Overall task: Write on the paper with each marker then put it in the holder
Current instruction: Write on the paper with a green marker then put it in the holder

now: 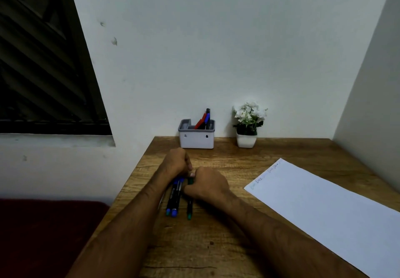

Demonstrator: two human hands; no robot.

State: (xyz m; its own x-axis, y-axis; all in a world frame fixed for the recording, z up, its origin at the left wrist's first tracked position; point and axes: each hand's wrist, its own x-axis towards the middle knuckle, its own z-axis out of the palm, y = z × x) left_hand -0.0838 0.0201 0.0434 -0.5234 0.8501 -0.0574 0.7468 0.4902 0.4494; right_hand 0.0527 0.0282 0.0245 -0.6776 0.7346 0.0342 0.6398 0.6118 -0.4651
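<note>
My right hand (207, 183) grips a green marker (189, 207) that lies on the wooden desk (216, 245), with its tail pointing toward me. Just left of it my left hand (176, 162) is curled into a fist, its fingertips touching my right thumb; nothing shows inside it. Two blue markers (174, 200) lie side by side on the desk beside my left wrist. A white sheet of paper (320, 204) lies at the right with short lines of writing near its far corner. The white and grey holder (196, 140) stands against the wall with red, blue and black markers (204, 121) in it.
A small white pot of white flowers (247, 124) stands right of the holder. The desk's left edge runs close to my left forearm, with a dark red seat (43, 234) below it. Walls close in behind and on the right; a dark window (43, 61) is at the left.
</note>
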